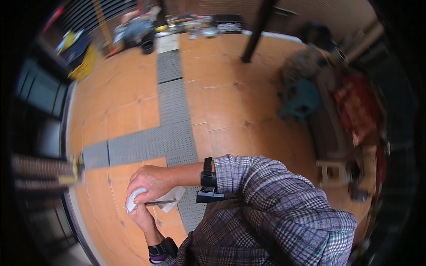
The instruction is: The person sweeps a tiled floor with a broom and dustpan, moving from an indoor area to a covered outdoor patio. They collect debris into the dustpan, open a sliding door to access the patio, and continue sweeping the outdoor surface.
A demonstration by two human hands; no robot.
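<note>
My right hand (pixel 151 184) reaches across from the right and closes on a bunched white cloth (pixel 135 199), which may be paper. Just below and touching it, my left hand (pixel 142 216) is closed around the near end of a thin metal tool (pixel 161 202). The tool's narrow shaft points right from between the hands; its gripped end is hidden. Another white piece of cloth or paper (pixel 176 196) hangs behind the shaft. Both wrists wear black bands with small devices, and a dark flat device (pixel 210 197) is beside my right forearm.
Grey perforated mats (pixel 153 143) cross the orange tiled floor (pixel 226 106). A dark post (pixel 258 31) stands ahead. To the right are a teal plastic stool (pixel 301 98), a sofa-like seat with red fabric (pixel 357 108) and a pale stool (pixel 332 173). Bags (pixel 78 53) lie at the far left.
</note>
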